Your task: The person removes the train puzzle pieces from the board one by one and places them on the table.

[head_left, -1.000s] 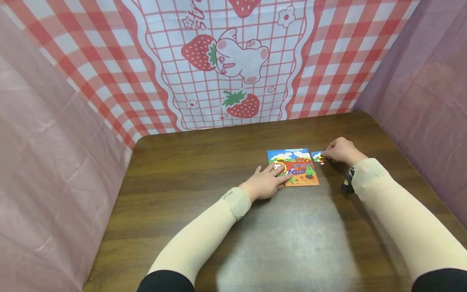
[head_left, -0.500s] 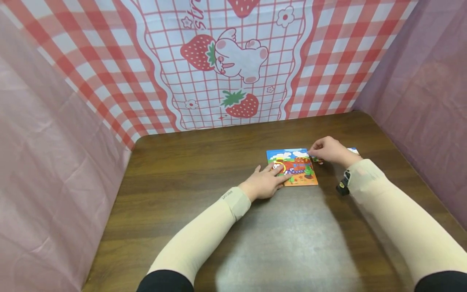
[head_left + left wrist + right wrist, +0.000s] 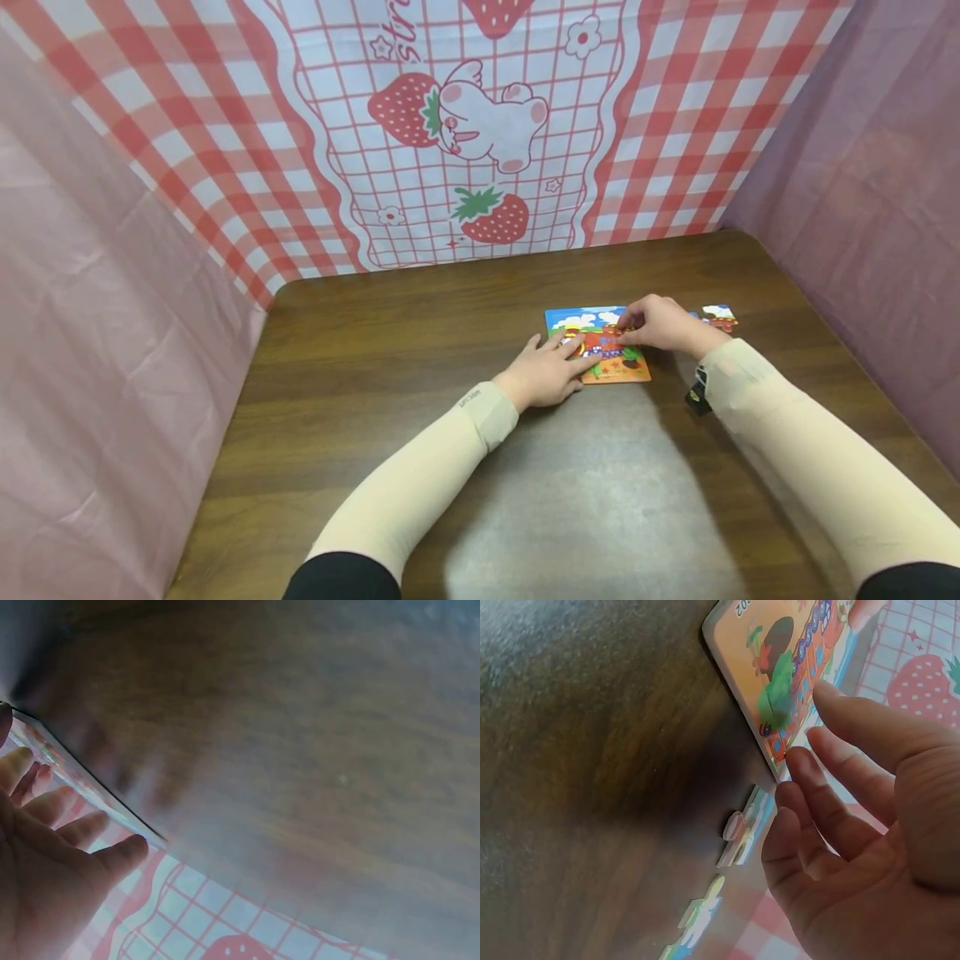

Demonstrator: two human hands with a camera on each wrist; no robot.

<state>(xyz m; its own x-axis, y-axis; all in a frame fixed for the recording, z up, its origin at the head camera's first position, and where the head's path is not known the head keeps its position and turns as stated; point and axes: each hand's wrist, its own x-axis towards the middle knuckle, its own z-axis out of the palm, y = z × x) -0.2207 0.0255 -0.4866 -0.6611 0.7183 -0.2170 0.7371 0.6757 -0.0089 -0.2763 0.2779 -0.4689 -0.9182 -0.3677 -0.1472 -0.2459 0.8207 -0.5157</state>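
A colourful picture board (image 3: 600, 372), with blue sky, red train shapes and orange ground, lies flat right of the table's centre. My left hand (image 3: 542, 372) rests on its left part, fingers spread; the left wrist view shows these fingers (image 3: 124, 859) over the board's edge. At the right side of the board is my right hand (image 3: 663, 325), thumb and fingertips bent over the picture. The right wrist view shows the right hand (image 3: 855, 817) with thumb and index tips a little apart near the board's edge. Whether a puzzle piece is between them is hidden.
Loose puzzle pieces (image 3: 720, 316) lie right of the board, partly behind the right hand; in the right wrist view, two puzzle pieces (image 3: 742, 829) show. A strawberry-print cloth (image 3: 480, 125) hangs behind the brown table (image 3: 390, 333). Pink curtains (image 3: 97, 333) stand at both sides.
My right hand has moved left from the loose pieces, past the board's upper right corner, onto the board's right part. The left hand stays in place on the board.
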